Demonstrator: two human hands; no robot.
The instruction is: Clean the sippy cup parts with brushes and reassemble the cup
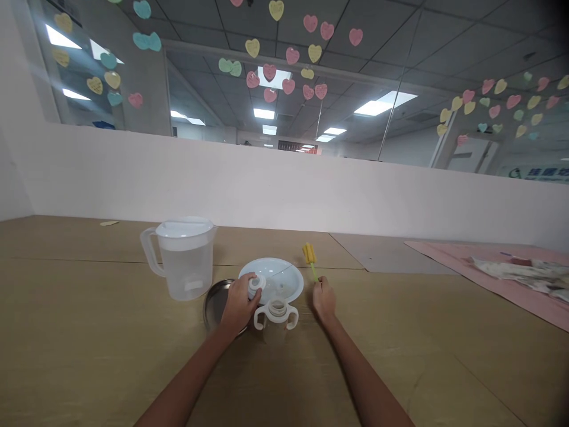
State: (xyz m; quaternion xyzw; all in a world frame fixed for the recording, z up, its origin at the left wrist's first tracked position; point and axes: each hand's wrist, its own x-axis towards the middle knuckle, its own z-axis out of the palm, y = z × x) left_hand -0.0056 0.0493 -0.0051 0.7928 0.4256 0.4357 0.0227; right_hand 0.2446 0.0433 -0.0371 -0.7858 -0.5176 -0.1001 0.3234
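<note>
My left hand (240,301) is closed on a white bottle collar (256,284), held over the left edge of a pale basin (290,277). Upright in my right hand (324,299) is a bottle brush (310,254) with a yellow sponge head and a thin greenish handle, just right of the basin. Between my forearms stands a clear baby bottle (276,326), its mouth open and uncapped, with a white two-handled ring around its neck. A shiny metal tray (216,303) lies partly hidden under my left hand and wrist.
A lidded translucent pitcher (186,267) with liquid in it stands left of the basin. At the far right, a pink cloth (462,261) carries crumpled fabric (520,274). A white wall (267,184) with windows above borders the table's back.
</note>
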